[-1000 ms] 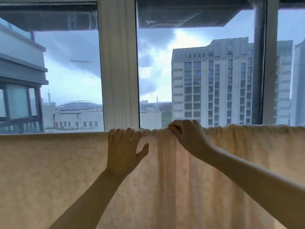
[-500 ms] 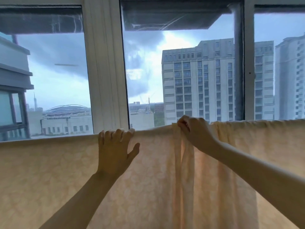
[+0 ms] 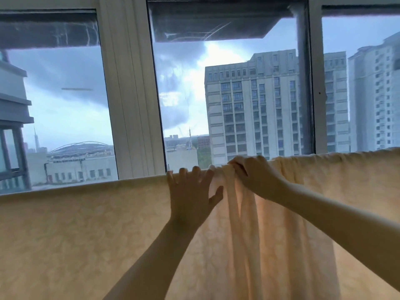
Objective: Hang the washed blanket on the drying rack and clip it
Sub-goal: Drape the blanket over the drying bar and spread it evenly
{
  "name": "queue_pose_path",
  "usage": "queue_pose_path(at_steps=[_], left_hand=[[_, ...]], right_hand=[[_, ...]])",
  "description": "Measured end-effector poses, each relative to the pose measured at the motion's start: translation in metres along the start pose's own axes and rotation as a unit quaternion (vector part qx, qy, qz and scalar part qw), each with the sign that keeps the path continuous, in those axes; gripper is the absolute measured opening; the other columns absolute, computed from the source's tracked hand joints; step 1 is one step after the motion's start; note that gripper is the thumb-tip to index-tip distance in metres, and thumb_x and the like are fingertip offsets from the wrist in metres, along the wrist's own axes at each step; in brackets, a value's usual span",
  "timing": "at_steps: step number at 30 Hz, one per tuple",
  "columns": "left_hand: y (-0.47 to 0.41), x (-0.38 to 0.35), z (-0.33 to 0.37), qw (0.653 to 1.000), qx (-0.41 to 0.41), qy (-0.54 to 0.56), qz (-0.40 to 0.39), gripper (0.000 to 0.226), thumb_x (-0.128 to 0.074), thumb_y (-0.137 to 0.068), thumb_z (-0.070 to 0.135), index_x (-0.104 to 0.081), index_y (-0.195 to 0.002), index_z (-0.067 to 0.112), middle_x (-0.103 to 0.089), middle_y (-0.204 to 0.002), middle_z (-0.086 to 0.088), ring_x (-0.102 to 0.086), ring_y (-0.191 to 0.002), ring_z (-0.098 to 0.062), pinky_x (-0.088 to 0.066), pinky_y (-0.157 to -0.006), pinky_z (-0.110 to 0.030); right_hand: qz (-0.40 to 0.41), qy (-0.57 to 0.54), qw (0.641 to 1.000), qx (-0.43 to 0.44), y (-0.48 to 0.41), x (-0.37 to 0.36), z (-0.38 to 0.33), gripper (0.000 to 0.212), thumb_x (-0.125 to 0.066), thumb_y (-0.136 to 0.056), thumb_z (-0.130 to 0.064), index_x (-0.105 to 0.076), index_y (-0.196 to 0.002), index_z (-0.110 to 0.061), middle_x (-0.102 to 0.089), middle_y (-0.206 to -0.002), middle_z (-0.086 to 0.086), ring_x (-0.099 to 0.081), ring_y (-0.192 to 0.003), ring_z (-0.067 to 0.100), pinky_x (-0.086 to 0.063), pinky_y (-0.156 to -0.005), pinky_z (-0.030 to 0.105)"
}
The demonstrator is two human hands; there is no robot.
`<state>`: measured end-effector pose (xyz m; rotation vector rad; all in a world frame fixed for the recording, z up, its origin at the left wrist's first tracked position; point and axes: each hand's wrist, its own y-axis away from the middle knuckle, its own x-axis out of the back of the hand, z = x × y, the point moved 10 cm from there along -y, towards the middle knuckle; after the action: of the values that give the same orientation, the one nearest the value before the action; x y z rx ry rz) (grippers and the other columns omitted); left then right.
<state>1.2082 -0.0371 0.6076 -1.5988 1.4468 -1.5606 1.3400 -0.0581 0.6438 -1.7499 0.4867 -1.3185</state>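
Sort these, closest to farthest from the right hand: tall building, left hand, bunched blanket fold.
1. The bunched blanket fold, pinched in the right hand.
2. The left hand, just to its left.
3. The tall building, far away outside.

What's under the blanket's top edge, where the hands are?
Only cloth shows: the blanket drapes over its support, hiding the rail. The left hand rests flat on it; the right hand pinches bunched folds. No clips visible.
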Motion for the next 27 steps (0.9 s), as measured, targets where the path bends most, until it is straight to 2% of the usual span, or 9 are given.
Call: queue_pose_path(at_steps=[2, 3, 6, 11, 16, 20, 24, 27], left_hand=[[0.002, -0.004, -0.002, 1.0, -0.001, -0.01, 0.004, 0.056, -0.033, -0.086, 0.067, -0.05, -0.123, 0.028, -0.056, -0.1, -0.003, -0.054, -0.092, -0.03, -0.04, -0.088, -0.053], [0.002, -0.006, -0.004, 1.0, -0.002, -0.012, 0.005, 0.057, -0.032, -0.086, 0.067, -0.049, -0.123, 0.028, -0.056, -0.101, -0.004, -0.053, -0.093, -0.03, -0.04, -0.089, -0.053], [0.003, -0.011, -0.007, 1.0, -0.004, -0.023, 0.011, 0.058, -0.03, -0.087, 0.069, -0.048, -0.124, 0.027, -0.055, -0.102, -0.004, -0.053, -0.094, -0.031, -0.04, -0.09, -0.054], [0.004, -0.008, -0.007, 0.999, -0.004, -0.011, 0.038, 0.056, -0.033, -0.087, 0.067, -0.049, -0.122, 0.025, -0.055, -0.099, -0.005, -0.052, -0.091, -0.031, -0.04, -0.089, -0.054], [0.007, -0.006, -0.01, 0.999, -0.001, -0.005, 0.046, 0.056, -0.032, -0.088, 0.066, -0.051, -0.122, 0.025, -0.056, -0.103, -0.005, -0.052, -0.093, -0.031, -0.04, -0.091, -0.055], [0.008, -0.007, -0.012, 0.999, -0.002, 0.0, 0.045, 0.055, -0.035, -0.087, 0.066, -0.051, -0.122, 0.026, -0.058, -0.105, -0.005, -0.054, -0.094, -0.031, -0.039, -0.092, -0.056], [0.006, -0.008, -0.01, 0.999, 0.002, 0.008, 0.04, 0.056, -0.032, -0.088, 0.066, -0.052, -0.122, 0.026, -0.06, -0.106, -0.006, -0.055, -0.096, -0.032, -0.039, -0.094, -0.058], [0.006, -0.006, -0.005, 0.999, 0.0, 0.007, 0.045, 0.056, -0.032, -0.088, 0.065, -0.052, -0.122, 0.026, -0.059, -0.105, -0.006, -0.055, -0.096, -0.032, -0.039, -0.094, -0.057]], right_hand=[[-0.009, 0.027, 1.0, -0.003, 0.004, 0.01, 0.003, 0.025, -0.045, -0.099, -0.023, -0.066, -0.105, -0.012, -0.069, -0.095, 0.0, -0.067, -0.081, 0.013, -0.051, -0.071, 0.019], [-0.003, 0.046, 0.999, -0.004, 0.005, 0.015, 0.006, 0.024, -0.048, -0.098, -0.026, -0.066, -0.107, -0.013, -0.069, -0.096, 0.0, -0.067, -0.082, 0.012, -0.05, -0.072, 0.018], [-0.004, 0.065, 0.998, -0.001, 0.006, 0.017, 0.012, 0.023, -0.052, -0.096, -0.035, -0.068, -0.101, -0.02, -0.07, -0.081, -0.006, -0.063, -0.064, 0.004, -0.055, -0.063, 0.021], [0.033, 0.065, 0.996, -0.043, 0.003, 0.018, 0.017, 0.023, -0.049, -0.098, -0.029, -0.07, -0.095, -0.019, -0.071, -0.076, -0.003, -0.064, -0.062, 0.01, -0.056, -0.062, 0.031], [0.009, 0.075, 0.996, -0.054, 0.002, 0.016, 0.014, 0.018, -0.044, -0.101, -0.022, -0.059, -0.093, -0.014, -0.062, -0.076, -0.003, -0.056, -0.059, 0.005, -0.045, -0.053, 0.016], [0.044, 0.063, 0.99, -0.116, -0.001, 0.043, 0.055, 0.013, -0.044, -0.099, -0.014, -0.052, -0.088, -0.017, -0.06, -0.077, 0.0, -0.059, -0.065, 0.013, -0.054, -0.063, 0.032], [0.05, 0.097, 0.983, -0.148, 0.013, 0.064, 0.087, 0.015, -0.046, -0.097, -0.013, -0.047, -0.084, -0.02, -0.059, -0.073, -0.001, -0.053, -0.06, 0.007, -0.041, -0.053, 0.023], [0.059, 0.11, 0.982, -0.144, 0.024, 0.067, 0.091, 0.014, -0.047, -0.098, -0.016, -0.055, -0.087, -0.015, -0.059, -0.068, -0.003, -0.054, -0.057, 0.006, -0.048, -0.054, 0.028]])
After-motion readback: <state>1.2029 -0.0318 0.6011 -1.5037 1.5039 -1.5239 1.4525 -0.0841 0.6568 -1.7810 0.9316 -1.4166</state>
